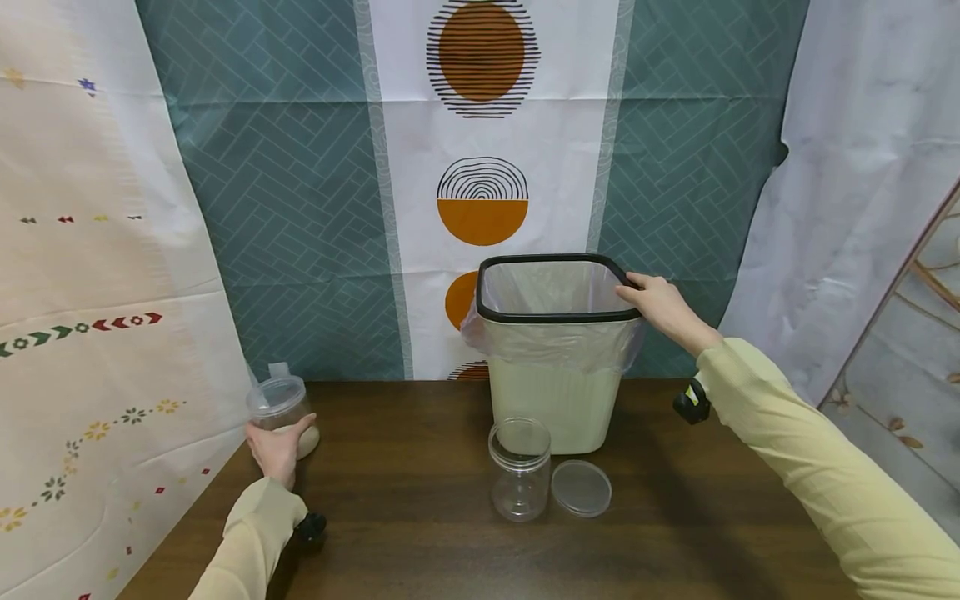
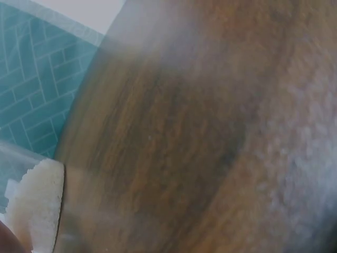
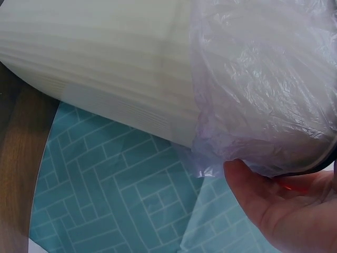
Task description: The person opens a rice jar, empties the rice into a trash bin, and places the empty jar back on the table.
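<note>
At the table's left back, my left hand (image 1: 276,450) grips a clear lidded jar (image 1: 277,395) with pale contents low inside it. The left wrist view catches a piece of that jar's whitish contents (image 2: 39,197) beside a fingertip at the lower left. My right hand (image 1: 660,304) holds the black rim (image 1: 558,317) of a pale green trash bin (image 1: 555,400) at its right corner. In the right wrist view, the thumb (image 3: 247,187) lies against the translucent bin liner (image 3: 258,79), which is folded out over the rim.
A clear open jar (image 1: 519,487) stands on the wooden table (image 1: 397,517) in front of the bin. Flat beside it lies a round clear lid (image 1: 582,488). Patterned cloths (image 1: 300,208) hang behind the table, and another curtain (image 1: 97,400) borders its left side.
</note>
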